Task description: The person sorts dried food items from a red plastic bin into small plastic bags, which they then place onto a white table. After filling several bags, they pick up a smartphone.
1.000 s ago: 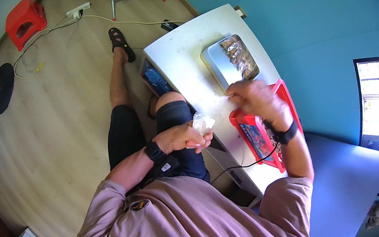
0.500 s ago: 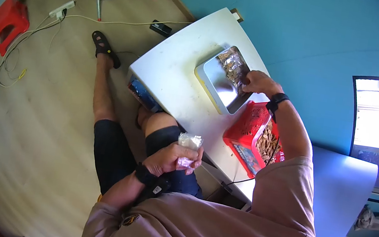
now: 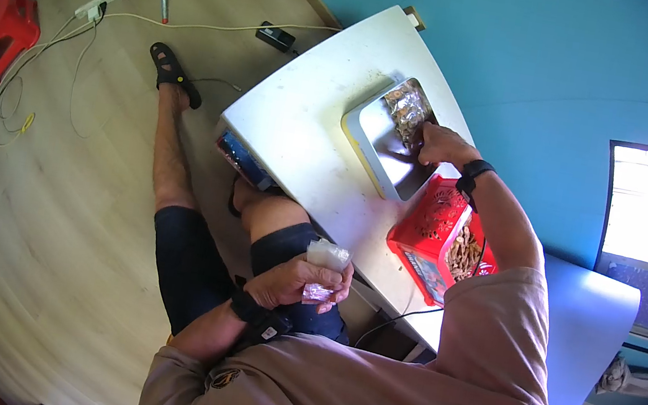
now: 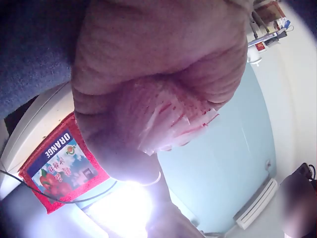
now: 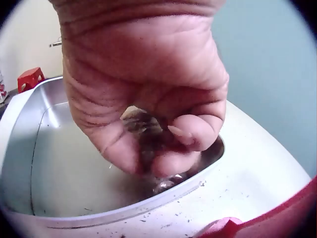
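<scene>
On the white table, a metal tin (image 3: 368,137) holds clear bags (image 3: 408,110) filled with brown pieces, along its far side. My right hand (image 3: 449,148) reaches in over its rim; in the right wrist view the curled fingers and thumb of the right hand (image 5: 148,94) pinch a filled bag (image 5: 163,184), largely hidden by them. Over my thigh, my left hand (image 3: 293,281) grips a bundle of clear plastic bags (image 3: 328,256). Seen by the left wrist camera, the fingers of the left hand (image 4: 163,54) curl round the bundle (image 4: 173,121), which has red marks.
A red basket (image 3: 428,217) of brown pieces stands beside the tin, at the table's (image 3: 305,106) near right part. A black cable (image 3: 399,315) runs by the basket. On the floor are a red stool (image 3: 4,37), a power strip (image 3: 100,2) and a black adapter (image 3: 275,36).
My right hand has moved from above the tin's near corner to the filled bags inside it. My left hand still grips the clear bags. The head view has shifted.
</scene>
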A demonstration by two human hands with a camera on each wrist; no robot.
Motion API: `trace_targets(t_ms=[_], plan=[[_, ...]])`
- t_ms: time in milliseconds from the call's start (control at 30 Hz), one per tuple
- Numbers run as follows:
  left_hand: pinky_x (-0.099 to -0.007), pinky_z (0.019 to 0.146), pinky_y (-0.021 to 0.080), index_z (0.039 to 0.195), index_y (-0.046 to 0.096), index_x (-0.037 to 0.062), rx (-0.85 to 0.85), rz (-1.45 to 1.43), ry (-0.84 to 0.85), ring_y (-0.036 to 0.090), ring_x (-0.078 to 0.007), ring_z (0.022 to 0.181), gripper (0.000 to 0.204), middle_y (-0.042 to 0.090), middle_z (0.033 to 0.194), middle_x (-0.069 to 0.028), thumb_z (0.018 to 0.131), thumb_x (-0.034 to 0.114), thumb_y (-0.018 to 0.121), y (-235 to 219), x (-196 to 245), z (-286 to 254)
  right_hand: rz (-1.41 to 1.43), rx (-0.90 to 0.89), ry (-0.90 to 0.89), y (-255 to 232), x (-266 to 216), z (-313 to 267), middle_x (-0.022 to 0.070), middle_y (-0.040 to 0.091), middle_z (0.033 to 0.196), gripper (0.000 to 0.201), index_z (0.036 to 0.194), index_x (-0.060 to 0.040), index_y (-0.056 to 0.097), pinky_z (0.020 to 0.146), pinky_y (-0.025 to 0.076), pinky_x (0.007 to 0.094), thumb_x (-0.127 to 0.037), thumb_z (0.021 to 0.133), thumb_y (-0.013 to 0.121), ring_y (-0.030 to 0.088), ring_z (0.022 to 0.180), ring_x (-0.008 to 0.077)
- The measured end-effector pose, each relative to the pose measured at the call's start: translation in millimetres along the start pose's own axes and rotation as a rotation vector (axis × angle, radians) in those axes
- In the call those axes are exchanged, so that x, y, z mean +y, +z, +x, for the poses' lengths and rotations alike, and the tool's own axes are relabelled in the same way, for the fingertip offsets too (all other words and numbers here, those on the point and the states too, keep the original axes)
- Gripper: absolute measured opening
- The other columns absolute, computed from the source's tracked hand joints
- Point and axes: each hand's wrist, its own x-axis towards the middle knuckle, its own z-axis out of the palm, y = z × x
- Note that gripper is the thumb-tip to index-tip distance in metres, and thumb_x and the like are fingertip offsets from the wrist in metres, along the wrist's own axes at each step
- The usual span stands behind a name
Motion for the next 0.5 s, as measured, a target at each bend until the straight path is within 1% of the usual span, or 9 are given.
trace_targets(t_ms=[33, 100, 133, 200, 300, 367, 433, 467, 500], plan=[[-0.0273, 0.053, 0.050, 0.093, 0.056, 0.0016, -0.006, 0.008, 0.012, 0.058, -0.0166, 0.062, 0.016, 0.057, 0.075, -0.0103, 0.089, 0.016, 0.059, 0.3, -0.4, -0.1, -0.002, 0.002, 0.001, 1.3, 3.6, 3.1, 0.0188, 0.067, 0.080, 0.037, 0.094, 0.0047, 0.058, 0.063, 0.052, 0.0396, -0.012, 0.062, 0.067, 0.067, 0.076, 0.0304], [-0.0275, 0.053, 0.050, 0.093, 0.056, 0.0014, -0.012, 0.005, 0.012, 0.058, -0.0167, 0.062, 0.016, 0.057, 0.075, -0.0103, 0.089, 0.017, 0.059, -0.7, -1.0, -0.4, 0.133, -0.051, 0.086, 1.6, 9.4, 5.8, 0.0150, 0.065, 0.075, 0.032, 0.093, 0.0038, 0.060, 0.056, 0.050, 0.0363, -0.010, 0.064, 0.064, 0.065, 0.068, 0.0257], [-0.0277, 0.053, 0.050, 0.093, 0.057, 0.0012, -0.015, 0.002, 0.012, 0.058, -0.0167, 0.062, 0.017, 0.057, 0.075, -0.0103, 0.089, 0.017, 0.060, -0.4, -1.0, -0.5, 0.133, -0.046, 0.090, 2.4, 11.2, 4.3, 0.0150, 0.065, 0.075, 0.032, 0.093, 0.0038, 0.060, 0.056, 0.050, 0.0363, -0.010, 0.064, 0.064, 0.065, 0.068, 0.0257], [-0.0278, 0.053, 0.050, 0.093, 0.057, 0.0012, -0.001, -0.003, 0.012, 0.058, -0.0167, 0.063, 0.016, 0.057, 0.075, -0.0102, 0.089, 0.017, 0.060, 2.0, -0.3, -1.1, 0.149, -0.100, 0.036, 1.4, 13.4, 0.3, 0.0103, 0.064, 0.070, 0.029, 0.093, 0.0024, 0.061, 0.051, 0.046, 0.0324, -0.009, 0.065, 0.063, 0.061, 0.060, 0.0196], [-0.0283, 0.052, 0.050, 0.092, 0.056, 0.0012, 0.038, 0.014, 0.028, 0.057, -0.0171, 0.065, 0.019, 0.055, 0.075, -0.0094, 0.086, 0.019, 0.063, 5.1, -0.4, -2.1, 0.147, -0.157, -0.010, -1.8, 11.0, -12.8, 0.0079, 0.063, 0.068, 0.027, 0.094, 0.0007, 0.063, 0.049, 0.045, 0.0307, -0.007, 0.068, 0.062, 0.059, 0.057, 0.0156], [-0.0286, 0.051, 0.050, 0.091, 0.056, 0.0012, 0.058, 0.041, 0.043, 0.056, -0.0175, 0.067, 0.023, 0.053, 0.074, -0.0086, 0.084, 0.021, 0.066, 7.3, 0.1, -3.6, 0.192, -0.123, -0.004, -4.1, 6.3, -26.7, 0.0059, 0.062, 0.069, 0.026, 0.095, -0.0004, 0.063, 0.050, 0.044, 0.0287, -0.007, 0.070, 0.062, 0.057, 0.057, 0.0132], [-0.0287, 0.052, 0.049, 0.092, 0.057, 0.0018, 0.084, 0.137, 0.059, 0.056, -0.0176, 0.064, 0.021, 0.054, 0.075, -0.0087, 0.084, 0.019, 0.066, 11.0, 2.4, -5.1, 0.370, -0.072, -0.125, -2.5, 15.3, -37.6, 0.0040, 0.063, 0.074, 0.024, 0.096, -0.0008, 0.063, 0.052, 0.044, 0.0271, -0.007, 0.073, 0.062, 0.056, 0.060, 0.0114], [-0.0287, 0.052, 0.049, 0.092, 0.057, 0.0018, 0.082, 0.148, 0.056, 0.056, -0.0176, 0.064, 0.021, 0.054, 0.075, -0.0087, 0.084, 0.019, 0.066, 12.7, 0.6, -4.2, 0.464, -0.072, -0.223, -1.2, 20.9, -44.8, 0.0029, 0.063, 0.081, 0.026, 0.101, -0.0011, 0.063, 0.055, 0.045, 0.0245, -0.004, 0.076, 0.061, 0.056, 0.063, 0.0095], [-0.0286, 0.053, 0.048, 0.092, 0.057, 0.0024, 0.112, 0.130, 0.124, 0.055, -0.0175, 0.062, 0.019, 0.055, 0.075, -0.0090, 0.084, 0.018, 0.065, 12.9, -3.4, -1.6, 0.468, -0.061, -0.222, -0.2, 20.8, -55.5, 0.0029, 0.063, 0.081, 0.026, 0.101, -0.0011, 0.063, 0.055, 0.045, 0.0245, -0.004, 0.076, 0.061, 0.056, 0.063, 0.0095]])
